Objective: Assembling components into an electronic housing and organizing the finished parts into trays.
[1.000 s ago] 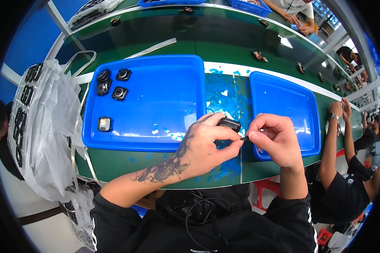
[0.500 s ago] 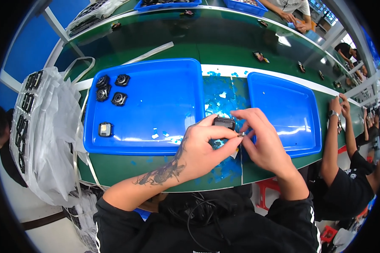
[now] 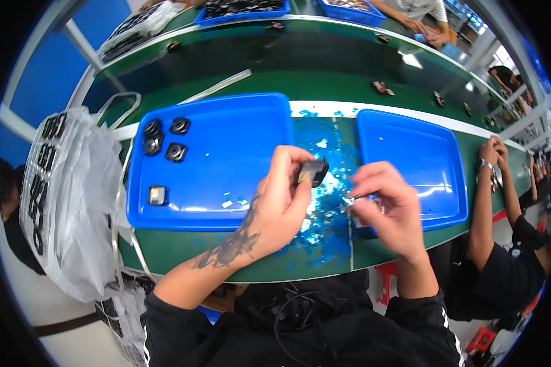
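My left hand point(image 3: 278, 199) is closed around a small black smartwatch case point(image 3: 314, 172), tilted between thumb and fingers above the bench. To its right, my right hand point(image 3: 390, 211) has thumb and fingers pinched together, slightly smeared by motion. A tiny shiny silvery piece point(image 3: 349, 200) shows at its fingertips, too small to name. The hands are apart. In the blue tray on the left point(image 3: 226, 153), several black watch cases point(image 3: 176, 152) lie grouped at the far left, and one with a pale square point(image 3: 157, 196) lies nearer.
Blue film scraps point(image 3: 321, 244) litter the green bench between the left tray and a second blue tray point(image 3: 419, 159). Bagged plastic trays of parts point(image 3: 73, 183) stand at the left. Beyond runs a green conveyor point(image 3: 324, 67) carrying small parts. A co-worker's hands point(image 3: 494, 151) are at the right.
My hands have separated: the left has drawn back slightly, turning the watch case more upright, while the right has moved a little to the right. The view has shifted slightly.
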`<state>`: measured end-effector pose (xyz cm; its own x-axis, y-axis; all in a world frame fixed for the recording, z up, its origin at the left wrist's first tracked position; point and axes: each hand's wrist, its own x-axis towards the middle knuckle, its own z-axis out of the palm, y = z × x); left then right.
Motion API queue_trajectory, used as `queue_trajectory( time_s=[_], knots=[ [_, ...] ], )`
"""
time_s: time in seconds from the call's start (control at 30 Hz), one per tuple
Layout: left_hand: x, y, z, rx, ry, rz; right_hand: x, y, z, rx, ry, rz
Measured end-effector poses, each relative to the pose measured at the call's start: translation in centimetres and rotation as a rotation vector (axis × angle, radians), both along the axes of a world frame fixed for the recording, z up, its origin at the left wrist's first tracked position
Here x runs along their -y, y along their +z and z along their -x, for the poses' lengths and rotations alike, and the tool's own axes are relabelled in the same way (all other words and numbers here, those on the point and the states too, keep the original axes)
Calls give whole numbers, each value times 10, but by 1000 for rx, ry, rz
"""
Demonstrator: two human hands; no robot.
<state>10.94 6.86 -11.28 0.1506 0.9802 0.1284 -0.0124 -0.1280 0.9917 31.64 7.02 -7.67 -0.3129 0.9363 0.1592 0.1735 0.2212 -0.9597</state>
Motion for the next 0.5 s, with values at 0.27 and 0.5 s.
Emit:
queue_trajectory(
  time_s=[0.27, 0.5],
  knots=[
    [3, 22, -10, 294, -145, 102, 6, -30, 11, -368, -37, 213],
    [6, 1, -10, 357, -59, 62, 11, -24, 20, -515, 50, 453]
  ],
)
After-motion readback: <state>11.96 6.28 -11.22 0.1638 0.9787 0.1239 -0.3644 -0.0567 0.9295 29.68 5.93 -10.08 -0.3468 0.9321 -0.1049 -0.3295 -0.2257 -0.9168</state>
